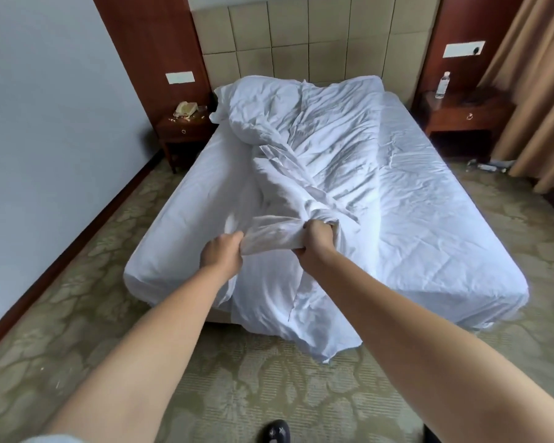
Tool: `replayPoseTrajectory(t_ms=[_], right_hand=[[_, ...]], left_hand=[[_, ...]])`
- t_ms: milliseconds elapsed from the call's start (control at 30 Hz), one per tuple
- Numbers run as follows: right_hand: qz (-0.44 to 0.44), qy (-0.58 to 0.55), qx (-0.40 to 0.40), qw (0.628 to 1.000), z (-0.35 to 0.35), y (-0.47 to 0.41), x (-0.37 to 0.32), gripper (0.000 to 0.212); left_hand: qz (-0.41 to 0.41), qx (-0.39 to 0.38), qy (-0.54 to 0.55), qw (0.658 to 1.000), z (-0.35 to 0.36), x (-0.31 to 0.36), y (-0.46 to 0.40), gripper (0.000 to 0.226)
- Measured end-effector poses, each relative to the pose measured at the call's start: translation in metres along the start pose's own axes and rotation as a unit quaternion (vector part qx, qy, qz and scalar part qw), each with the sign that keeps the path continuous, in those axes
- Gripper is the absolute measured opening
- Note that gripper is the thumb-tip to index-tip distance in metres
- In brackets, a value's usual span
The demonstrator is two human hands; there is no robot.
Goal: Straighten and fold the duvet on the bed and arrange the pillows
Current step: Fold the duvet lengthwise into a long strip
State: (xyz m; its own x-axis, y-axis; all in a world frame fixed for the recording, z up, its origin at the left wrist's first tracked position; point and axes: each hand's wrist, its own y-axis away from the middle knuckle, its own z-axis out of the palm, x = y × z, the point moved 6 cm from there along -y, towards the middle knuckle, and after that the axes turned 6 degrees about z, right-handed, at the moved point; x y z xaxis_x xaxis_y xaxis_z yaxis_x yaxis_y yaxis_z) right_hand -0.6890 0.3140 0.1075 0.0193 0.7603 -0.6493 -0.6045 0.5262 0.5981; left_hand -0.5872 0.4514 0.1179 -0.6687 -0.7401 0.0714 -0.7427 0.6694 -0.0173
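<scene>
White duvet [304, 148] bunched lengthwise down bed [429, 219], long axis running from headboard toward both hands; left hand [222, 254] and right hand [315, 243] gripping its near end, close together at foot edge.

My fingertips buried in duvet [317, 161] folds, pillow [234, 91] mostly covered, shoe [274, 431] cut off below

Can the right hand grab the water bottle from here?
Probably not. The right hand is gripping the duvet at the foot of the bed, and the bottle stands on the nightstand up by the headboard, a whole bed-length away.
</scene>
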Motion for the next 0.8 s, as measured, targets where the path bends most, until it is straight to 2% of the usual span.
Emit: replayPoseTrajectory(t_ms=[67, 167, 233, 333, 433, 500, 533, 600, 700, 733, 800], right_hand=[[-0.104, 0.065, 0.028, 0.992, -0.005, 0.011, -0.039, 0.042], [-0.313, 0.158, 0.074, 0.934, -0.011, 0.037, -0.093, 0.033], [-0.348, 0.236, 0.12, 0.899, -0.026, 0.037, -0.094, 0.026], [-0.241, 0.404, 0.183, 0.863, -0.071, 0.009, -0.052, 0.027], [-0.056, 0.514, 0.163, 0.84, -0.13, -0.022, 0.009, 0.038], [0.014, 0.619, 0.128, 0.775, -0.159, -0.032, 0.039, 0.043], [0.03, 0.641, 0.133, 0.755, -0.17, -0.033, 0.048, 0.044], [0.032, 0.582, 0.161, 0.797, -0.182, -0.034, 0.055, 0.047], [0.009, 0.558, 0.184, 0.809, -0.184, -0.039, 0.049, 0.063], [0.01, 0.575, 0.172, 0.8, -0.181, -0.042, 0.047, 0.06], [0.055, 0.641, 0.122, 0.756, -0.18, -0.048, 0.053, 0.027]], left_hand=[[0.015, 0.018, 0.019, 1.0, -0.027, 0.015, -0.006, 0.024], [0.042, 0.042, 0.049, 0.997, -0.062, 0.037, -0.008, 0.018], [0.059, 0.027, 0.058, 0.996, -0.061, 0.049, -0.002, 0.016], [0.08, -0.062, 0.031, 0.994, -0.014, 0.061, 0.012, 0.017], [0.109, -0.21, -0.002, 0.972, 0.062, 0.06, 0.029, 0.021], [0.123, -0.253, -0.012, 0.96, 0.102, 0.06, 0.039, 0.023], [0.123, -0.253, -0.012, 0.96, 0.115, 0.06, 0.042, 0.022], [0.118, -0.236, 0.003, 0.965, 0.128, 0.062, 0.043, 0.022], [0.103, -0.213, 0.048, 0.97, 0.125, 0.064, 0.035, 0.022], [0.101, -0.216, 0.055, 0.97, 0.125, 0.062, 0.033, 0.023], [0.091, -0.268, 0.061, 0.957, 0.132, 0.057, 0.036, 0.029]])
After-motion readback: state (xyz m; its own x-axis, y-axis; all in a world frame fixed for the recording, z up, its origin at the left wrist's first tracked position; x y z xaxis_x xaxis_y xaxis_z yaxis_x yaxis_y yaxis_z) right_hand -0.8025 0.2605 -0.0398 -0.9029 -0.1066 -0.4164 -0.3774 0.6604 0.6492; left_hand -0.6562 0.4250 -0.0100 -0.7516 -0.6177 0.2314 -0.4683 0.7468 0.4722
